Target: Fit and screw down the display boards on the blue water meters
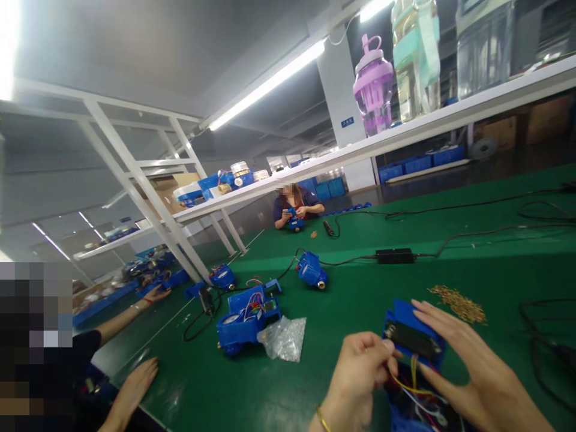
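At the lower right, a blue meter housing [407,312] lies opened in front of me, with a black block [414,339] in its upper part. Yellow, white and red wires [420,390] spill out below that block. My left hand [364,369] is closed in a pinch at the block's left end, close to the wires; what sits between its fingertips is too small to make out. My right hand [479,366] grips the housing from the right, fingers along the top edge and thumb near the wires. Part of the housing is hidden beneath both hands.
Small brass-coloured screws [459,303] lie in a pile beyond my right hand. Another opened blue meter [243,318] and a clear plastic bag [283,339] are left of centre. A black power adapter [395,256] trails cables. Co-workers sit at left and opposite; bottles [373,90] stand overhead.
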Motion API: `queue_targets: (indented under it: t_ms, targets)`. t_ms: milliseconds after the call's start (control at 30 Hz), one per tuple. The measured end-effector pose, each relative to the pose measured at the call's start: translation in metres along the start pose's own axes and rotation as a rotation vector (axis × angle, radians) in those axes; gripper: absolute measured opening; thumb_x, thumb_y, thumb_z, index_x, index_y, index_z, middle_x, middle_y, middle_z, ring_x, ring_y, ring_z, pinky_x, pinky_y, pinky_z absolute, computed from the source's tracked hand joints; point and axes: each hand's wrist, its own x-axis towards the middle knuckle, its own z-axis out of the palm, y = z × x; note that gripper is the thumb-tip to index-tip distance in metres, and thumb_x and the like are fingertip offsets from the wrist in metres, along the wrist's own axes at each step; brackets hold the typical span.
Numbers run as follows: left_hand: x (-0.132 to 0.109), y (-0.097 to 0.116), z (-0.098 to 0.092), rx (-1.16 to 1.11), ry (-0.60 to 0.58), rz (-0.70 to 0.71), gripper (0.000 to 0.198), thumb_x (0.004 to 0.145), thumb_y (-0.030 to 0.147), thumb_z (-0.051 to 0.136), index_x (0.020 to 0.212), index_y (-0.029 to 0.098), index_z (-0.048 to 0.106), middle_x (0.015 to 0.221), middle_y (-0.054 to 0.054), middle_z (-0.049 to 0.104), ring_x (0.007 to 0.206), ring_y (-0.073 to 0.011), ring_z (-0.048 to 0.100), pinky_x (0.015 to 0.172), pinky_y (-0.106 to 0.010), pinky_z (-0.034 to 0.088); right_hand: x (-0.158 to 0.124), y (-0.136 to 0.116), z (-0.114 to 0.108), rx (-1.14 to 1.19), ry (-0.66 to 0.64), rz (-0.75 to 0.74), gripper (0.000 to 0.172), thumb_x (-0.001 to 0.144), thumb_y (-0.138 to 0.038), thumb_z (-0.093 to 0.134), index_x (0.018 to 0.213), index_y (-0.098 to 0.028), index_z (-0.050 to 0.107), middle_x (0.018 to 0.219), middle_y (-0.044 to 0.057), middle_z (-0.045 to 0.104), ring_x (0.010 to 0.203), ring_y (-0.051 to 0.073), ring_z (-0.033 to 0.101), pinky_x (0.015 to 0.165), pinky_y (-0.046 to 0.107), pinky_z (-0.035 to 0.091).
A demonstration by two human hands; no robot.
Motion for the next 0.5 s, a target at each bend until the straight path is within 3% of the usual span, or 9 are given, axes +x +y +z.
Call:
queue_targets:
  t_ms: [167, 367, 500]
  targets:
    - [-0.013, 0.002, 0.001, -0.087, 0.033, -0.009, 0.044, 0.057, 0.045, 0.087, 0.073, 0.012, 0.062, 0.057, 0.001, 0.063, 0.035, -0.0011, 0.038, 0.042, -0.020, 0.012, 0.007, -0.011, -0.014, 0.065, -0.035, 0.067, 0.052, 0.094, -0.022, 0.059, 0.145, -0.018, 0.047, 0.140, 0.012, 0.057, 0.124, 0.025, 0.059, 0.104, 0.038, 0.051]
    - [-0.014, 0.008, -0.002, -0.171, 0.040, -0.140, 0.042, 0.052, 0.030, 0.090, 0.076, 0.012, 0.061, 0.068, -0.006, 0.072, 0.047, -0.0068, 0.062, 0.038, -0.014, 0.011, 0.011, -0.017, -0.019, 0.033, -0.037, 0.074, 0.059, 0.092, -0.019, 0.062, 0.148, -0.021, 0.044, 0.141, 0.014, 0.056, 0.122, 0.027, 0.061, 0.102, 0.041, 0.053]
    - [-0.008, 0.008, -0.002, -0.200, 0.053, -0.170, 0.040, 0.052, 0.024, 0.090, 0.080, 0.012, 0.063, 0.067, -0.005, 0.073, 0.055, -0.0118, 0.070, 0.042, -0.011, 0.035, 0.011, -0.015, -0.018, -0.008, -0.032, 0.065, 0.059, 0.092, -0.018, 0.063, 0.148, -0.023, 0.045, 0.140, 0.014, 0.057, 0.120, 0.028, 0.062, 0.100, 0.042, 0.054]
